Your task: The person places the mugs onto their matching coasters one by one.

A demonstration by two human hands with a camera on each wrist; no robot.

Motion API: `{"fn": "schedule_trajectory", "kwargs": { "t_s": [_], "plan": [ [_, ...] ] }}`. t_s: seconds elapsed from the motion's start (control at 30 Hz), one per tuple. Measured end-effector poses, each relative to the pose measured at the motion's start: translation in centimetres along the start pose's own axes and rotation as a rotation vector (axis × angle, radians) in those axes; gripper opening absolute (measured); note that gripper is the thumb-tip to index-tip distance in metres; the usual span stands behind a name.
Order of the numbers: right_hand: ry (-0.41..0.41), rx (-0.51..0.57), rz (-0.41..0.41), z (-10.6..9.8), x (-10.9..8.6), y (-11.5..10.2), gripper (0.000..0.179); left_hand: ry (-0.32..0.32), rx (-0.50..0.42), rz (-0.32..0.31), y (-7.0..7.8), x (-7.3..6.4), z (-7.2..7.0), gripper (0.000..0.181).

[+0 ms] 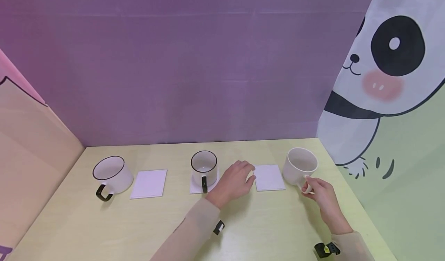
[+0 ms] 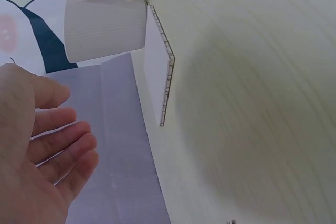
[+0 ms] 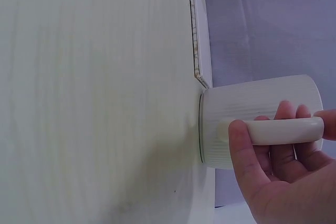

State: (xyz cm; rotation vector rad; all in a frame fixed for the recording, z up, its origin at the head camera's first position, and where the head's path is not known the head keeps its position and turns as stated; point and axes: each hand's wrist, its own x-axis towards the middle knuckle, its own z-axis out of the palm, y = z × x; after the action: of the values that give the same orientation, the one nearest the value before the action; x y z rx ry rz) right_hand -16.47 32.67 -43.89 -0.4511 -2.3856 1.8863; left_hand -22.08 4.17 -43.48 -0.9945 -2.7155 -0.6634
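Note:
My right hand (image 1: 324, 200) grips the handle of a plain white mug (image 1: 295, 171), which stands upright at the right of the table. In the right wrist view its fingers (image 3: 286, 156) curl round the handle, close to the mug's ribbed side. A white square coaster (image 1: 269, 178) lies just left of that mug. My left hand (image 1: 236, 182) hovers at the coaster's left edge, fingers loosely bent, holding nothing. Behind the left wrist, a white mug with a black rim and black handle (image 1: 204, 164) stands on another coaster (image 1: 194, 187).
At the left stands a wide white mug with a black rim (image 1: 116, 178), its black handle facing forward. Beside it lies a third white coaster (image 1: 149, 183). A purple cloth (image 1: 201, 68) hangs along the table's back edge, and a panda print (image 1: 375, 68) covers the right side.

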Motion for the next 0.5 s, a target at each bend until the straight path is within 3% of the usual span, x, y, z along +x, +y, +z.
{"fn": "schedule_trajectory", "kwargs": {
  "t_s": [0.5],
  "plan": [
    [0.007, 0.009, -0.009, 0.1, 0.0, -0.1, 0.034, -0.058, 0.02, -0.032, -1.0, 0.6, 1.6, 0.026]
  ]
}}
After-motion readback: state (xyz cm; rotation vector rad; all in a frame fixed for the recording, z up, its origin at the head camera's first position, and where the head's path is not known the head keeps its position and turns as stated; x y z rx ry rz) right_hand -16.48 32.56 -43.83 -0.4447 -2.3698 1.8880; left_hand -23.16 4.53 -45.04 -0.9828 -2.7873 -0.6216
